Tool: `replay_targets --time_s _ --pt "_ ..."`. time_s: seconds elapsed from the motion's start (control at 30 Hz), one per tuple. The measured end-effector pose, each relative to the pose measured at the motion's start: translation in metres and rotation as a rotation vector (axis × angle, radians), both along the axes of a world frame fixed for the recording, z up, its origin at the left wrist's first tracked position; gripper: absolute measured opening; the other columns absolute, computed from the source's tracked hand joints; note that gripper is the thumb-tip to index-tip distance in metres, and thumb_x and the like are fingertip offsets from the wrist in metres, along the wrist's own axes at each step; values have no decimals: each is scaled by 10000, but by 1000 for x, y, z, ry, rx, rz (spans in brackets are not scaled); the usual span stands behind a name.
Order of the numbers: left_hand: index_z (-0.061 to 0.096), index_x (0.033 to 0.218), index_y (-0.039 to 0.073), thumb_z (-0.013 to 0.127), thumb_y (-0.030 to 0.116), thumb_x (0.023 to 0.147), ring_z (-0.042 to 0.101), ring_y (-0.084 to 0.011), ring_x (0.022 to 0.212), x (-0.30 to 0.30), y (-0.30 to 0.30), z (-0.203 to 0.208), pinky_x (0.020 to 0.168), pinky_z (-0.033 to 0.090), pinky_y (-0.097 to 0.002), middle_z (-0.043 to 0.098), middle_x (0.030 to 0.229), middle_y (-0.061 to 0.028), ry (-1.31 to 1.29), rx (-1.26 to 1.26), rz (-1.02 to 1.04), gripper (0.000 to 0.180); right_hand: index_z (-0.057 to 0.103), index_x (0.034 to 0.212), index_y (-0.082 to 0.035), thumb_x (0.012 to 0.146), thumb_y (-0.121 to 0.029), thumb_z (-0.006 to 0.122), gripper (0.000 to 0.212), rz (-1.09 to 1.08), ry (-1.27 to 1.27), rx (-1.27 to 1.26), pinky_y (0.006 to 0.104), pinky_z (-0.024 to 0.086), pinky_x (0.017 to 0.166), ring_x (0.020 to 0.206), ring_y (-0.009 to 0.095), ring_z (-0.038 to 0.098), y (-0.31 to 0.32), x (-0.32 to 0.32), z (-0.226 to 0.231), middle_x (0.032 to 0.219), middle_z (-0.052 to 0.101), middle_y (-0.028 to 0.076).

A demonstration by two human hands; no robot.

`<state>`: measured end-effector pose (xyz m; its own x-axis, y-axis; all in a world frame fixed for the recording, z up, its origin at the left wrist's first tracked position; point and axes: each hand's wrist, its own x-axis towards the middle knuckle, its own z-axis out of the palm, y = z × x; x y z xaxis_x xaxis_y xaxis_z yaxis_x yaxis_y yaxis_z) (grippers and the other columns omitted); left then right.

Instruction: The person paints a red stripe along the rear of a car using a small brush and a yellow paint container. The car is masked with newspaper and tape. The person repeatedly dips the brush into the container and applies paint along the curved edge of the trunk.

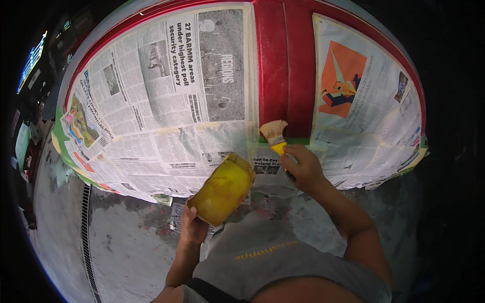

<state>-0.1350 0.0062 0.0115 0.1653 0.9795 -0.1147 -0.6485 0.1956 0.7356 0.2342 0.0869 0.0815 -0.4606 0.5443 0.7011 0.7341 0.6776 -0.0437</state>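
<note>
My right hand (304,167) is closed round the handle of a paintbrush (276,137) with a yellow grip and pale, splayed bristles. The bristles point up and left, at the lower end of a red painted pillar (271,65) on a vehicle's side; whether they touch it I cannot tell. In my left hand (194,226) is a yellow plastic container (224,191), tilted, with a rough cut edge. Most fingers of that hand are hidden behind the container. What lies inside it, if anything, is unclear.
Newspaper sheets (146,101) taped along their edges cover the vehicle on both sides of the pillar. Green masking (298,143) crosses below it. Underfoot is a stained concrete floor (131,242) with a long drain grate (86,237) at left.
</note>
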Motion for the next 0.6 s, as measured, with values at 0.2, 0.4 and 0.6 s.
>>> replay_targets --time_s 0.2,0.4,0.6 --pt "523 1555 -71 867 559 918 660 -272 1345 7 2 6 1158 517 -423 665 1461 -168 4 -13 -33 960 734 1045 -9 878 -55 916 251 -46 182 -136 417 622 752 906 354 763 -4 -7 8 1043 753 169" --pt "508 1592 -68 853 552 936 650 -290 1377 10 6 10 1177 514 -446 645 1509 -180 18 25 -111 965 685 1013 -15 929 -111 888 239 -79 423 -122 448 552 710 792 355 703 11 13 80 899 707 147" --pt "520 1589 -57 847 544 946 644 -290 1389 12 1 4 1182 510 -454 650 1512 -162 23 -17 -81 939 653 1012 -40 946 -126 861 235 -168 341 -571 448 500 689 753 354 660 23 -2 89 851 667 141"
